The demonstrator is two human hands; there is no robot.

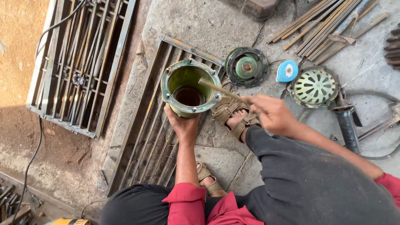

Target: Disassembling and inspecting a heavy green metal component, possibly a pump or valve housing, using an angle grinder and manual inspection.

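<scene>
- The left hand gripped the green metal housing from below, steadying it upright on the grille.
- The right hand's grip closed on a wooden stick, its tip reaching into the housing.
- A green cover lay beyond.

This is an open-air metalworking yard, a welder's or repair workshop set right on the ground. Cracked concrete slabs meet bare reddish dirt, and two welded steel window grilles lie flat there. A bundle of rusty steel bars sits top right, beside a green slotted motor cover and a round motor end plate. A black cable snakes across the dirt, with scrap metal in the corner.
</scene>
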